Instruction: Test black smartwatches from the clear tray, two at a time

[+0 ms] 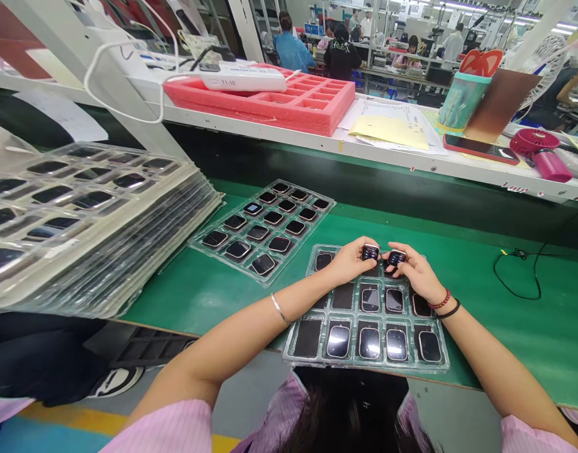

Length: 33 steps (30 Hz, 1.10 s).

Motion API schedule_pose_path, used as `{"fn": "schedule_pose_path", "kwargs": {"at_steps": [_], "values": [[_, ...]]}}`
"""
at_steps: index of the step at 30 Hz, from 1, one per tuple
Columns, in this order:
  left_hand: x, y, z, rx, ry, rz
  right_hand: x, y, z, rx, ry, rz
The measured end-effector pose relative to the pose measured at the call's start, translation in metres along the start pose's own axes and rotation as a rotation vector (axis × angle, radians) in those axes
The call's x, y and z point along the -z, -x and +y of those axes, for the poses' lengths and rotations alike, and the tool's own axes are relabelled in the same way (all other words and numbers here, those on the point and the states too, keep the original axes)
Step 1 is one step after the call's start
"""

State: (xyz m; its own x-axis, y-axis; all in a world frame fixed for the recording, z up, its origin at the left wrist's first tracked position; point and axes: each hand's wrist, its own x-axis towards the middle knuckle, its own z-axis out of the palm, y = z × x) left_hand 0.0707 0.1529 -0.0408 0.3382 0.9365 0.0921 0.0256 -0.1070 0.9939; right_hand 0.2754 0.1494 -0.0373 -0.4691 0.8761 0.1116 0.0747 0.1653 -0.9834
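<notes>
Two smartwatch bodies without straps are held above the far row of a clear plastic tray [364, 363]. My left hand [351, 259] is closed on one smartwatch [370, 252], its lit screen facing me. Beside it, my right hand [419, 272] grips the other smartwatch [396, 258], whose screen is also lit. Several dark-screened watches lie in the tray below, and some compartments show only black lining. To the left, a second tray [289, 267] holds rows of watches, one with a lit screen [253, 208].
A tall stack of filled trays [175, 233] stands at the left on the green bench [477, 264]. A black cable [536, 277] lies at the right. Overhead, the white shelf [387, 148] carries a red foam tray [312, 107], papers, a phone [480, 150] and a small pink fan [536, 143].
</notes>
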Motion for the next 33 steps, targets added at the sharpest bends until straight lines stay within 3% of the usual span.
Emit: {"fn": "schedule_pose_path", "kwargs": {"at_steps": [4, 8, 22, 26, 33], "values": [[0.001, -0.0002, 0.0031, 0.034, 0.024, -0.043, -0.0007, -0.0006, -0.0018, -0.021, 0.017, 0.04], [-0.0002, -0.001, 0.0068, 0.066, 0.045, -0.015, -0.0017, -0.0005, -0.0028, 0.003, 0.041, 0.015], [0.0013, -0.001, 0.0005, 0.013, 0.036, -0.015, 0.0002, -0.0005, 0.0046, 0.019, 0.009, -0.048], [0.0027, -0.0008, 0.0017, 0.05, 0.056, -0.059, 0.0012, -0.0005, 0.0037, -0.02, -0.009, -0.01], [0.0018, 0.0004, 0.004, 0.05, 0.107, -0.019, 0.0004, -0.0006, 0.0029, -0.007, -0.021, 0.007]]}}
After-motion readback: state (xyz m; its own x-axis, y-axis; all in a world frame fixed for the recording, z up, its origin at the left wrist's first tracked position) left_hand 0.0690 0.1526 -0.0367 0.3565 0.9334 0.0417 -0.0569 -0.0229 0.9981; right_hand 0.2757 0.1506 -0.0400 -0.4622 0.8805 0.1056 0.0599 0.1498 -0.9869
